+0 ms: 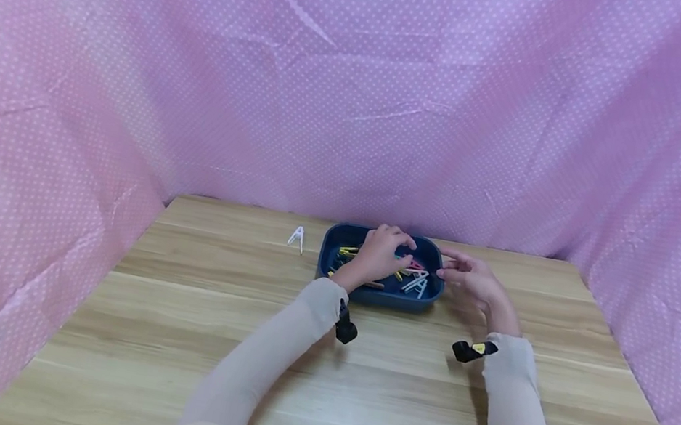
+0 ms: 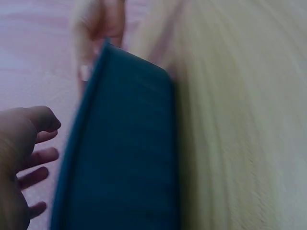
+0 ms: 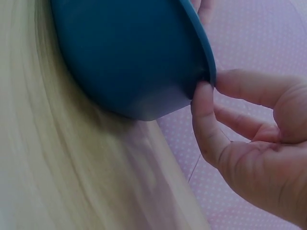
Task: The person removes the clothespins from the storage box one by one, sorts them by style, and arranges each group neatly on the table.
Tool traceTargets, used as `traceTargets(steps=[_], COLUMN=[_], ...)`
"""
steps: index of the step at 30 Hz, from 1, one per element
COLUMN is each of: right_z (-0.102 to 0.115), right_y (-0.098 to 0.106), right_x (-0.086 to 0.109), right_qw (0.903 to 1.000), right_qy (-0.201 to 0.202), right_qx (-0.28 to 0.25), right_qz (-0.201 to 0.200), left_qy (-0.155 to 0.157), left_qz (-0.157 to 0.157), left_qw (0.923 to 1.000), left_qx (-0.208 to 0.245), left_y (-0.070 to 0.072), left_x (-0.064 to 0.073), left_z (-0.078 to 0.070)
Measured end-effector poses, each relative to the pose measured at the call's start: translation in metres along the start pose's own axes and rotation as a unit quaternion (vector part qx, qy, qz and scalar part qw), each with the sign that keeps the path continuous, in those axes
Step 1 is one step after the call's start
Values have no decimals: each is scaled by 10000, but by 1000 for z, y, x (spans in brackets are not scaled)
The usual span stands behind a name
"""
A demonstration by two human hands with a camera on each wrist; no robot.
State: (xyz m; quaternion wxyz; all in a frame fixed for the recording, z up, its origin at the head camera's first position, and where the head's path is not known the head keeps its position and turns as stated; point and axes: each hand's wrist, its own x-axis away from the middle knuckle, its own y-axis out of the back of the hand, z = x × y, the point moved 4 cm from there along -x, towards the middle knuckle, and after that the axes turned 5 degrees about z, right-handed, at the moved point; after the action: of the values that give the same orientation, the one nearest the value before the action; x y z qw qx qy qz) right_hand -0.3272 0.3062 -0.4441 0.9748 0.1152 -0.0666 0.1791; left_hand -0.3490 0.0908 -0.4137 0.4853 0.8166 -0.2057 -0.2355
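A dark blue rectangular tub (image 1: 380,299) with rounded corners stands near the table's back edge. Inside it lie several clothespins (image 1: 416,283) in white, yellow, pink and other colours. My left hand (image 1: 376,256) hovers over the tub, its fingers spread and loosely bent, and nothing shows between them. In the left wrist view that hand (image 2: 21,153) is beside the tub's rim, apart from it. My right hand (image 3: 261,129) pinches the tub's right rim (image 3: 204,43) between thumb and fingers. A white clothespin (image 1: 298,237) is on the table, left of the tub.
The wood-grain table (image 1: 379,395) runs toward me under both forearms. Pink dotted cloth (image 1: 357,97) hangs behind it and along both sides, close behind the tub. Each wrist wears a small black camera (image 1: 346,327).
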Motion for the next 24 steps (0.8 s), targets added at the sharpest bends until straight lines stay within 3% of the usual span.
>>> traceTargets(steps=[4,14,24], right_z=[-2,-4,-2], right_y=[0,0,0], right_x=[1,0,0], right_qw=[10000,9999,9999], right_qy=[26,-50,1], right_qx=[37,-94,-85], right_qz=[12,9,-81], left_qy=[-130,2,267], left_qz=[160,328,383], left_qw=[9975,9908,9877], left_qx=[-669,-1312,-1493], left_y=[-14,-32,-35], left_x=[0,0,-3], left_z=[0,2,2])
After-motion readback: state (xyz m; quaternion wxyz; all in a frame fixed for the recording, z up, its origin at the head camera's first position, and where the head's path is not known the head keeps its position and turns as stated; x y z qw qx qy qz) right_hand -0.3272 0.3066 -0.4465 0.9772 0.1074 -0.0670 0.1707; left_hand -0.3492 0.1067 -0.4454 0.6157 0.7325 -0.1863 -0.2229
